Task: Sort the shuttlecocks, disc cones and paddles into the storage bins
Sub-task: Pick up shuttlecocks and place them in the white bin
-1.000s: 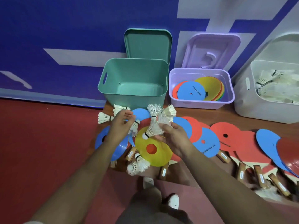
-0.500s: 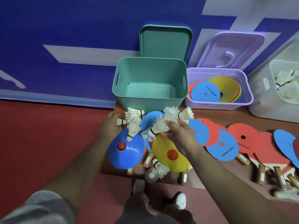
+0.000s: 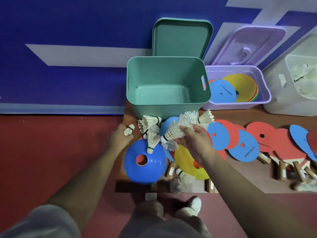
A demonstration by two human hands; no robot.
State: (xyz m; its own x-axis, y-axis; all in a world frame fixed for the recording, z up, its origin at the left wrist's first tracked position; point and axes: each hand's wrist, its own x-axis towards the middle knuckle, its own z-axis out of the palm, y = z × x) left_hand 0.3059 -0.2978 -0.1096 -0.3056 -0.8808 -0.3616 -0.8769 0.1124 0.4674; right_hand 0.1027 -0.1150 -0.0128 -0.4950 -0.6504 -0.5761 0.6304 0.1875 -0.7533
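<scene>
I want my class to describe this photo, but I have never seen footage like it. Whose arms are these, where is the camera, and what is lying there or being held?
There is no machine here. A person wears a camera on the head, so the single view looks down over their own two arms. The left hand pinches a single shuttlecock. The right hand grips a bunch of shuttlecocks. On the wooden board lie disc cones, among them a blue disc cone, and paddles. Behind stand three open bins: the green bin is empty, the purple bin holds disc cones, and the white bin holds shuttlecocks.
</scene>
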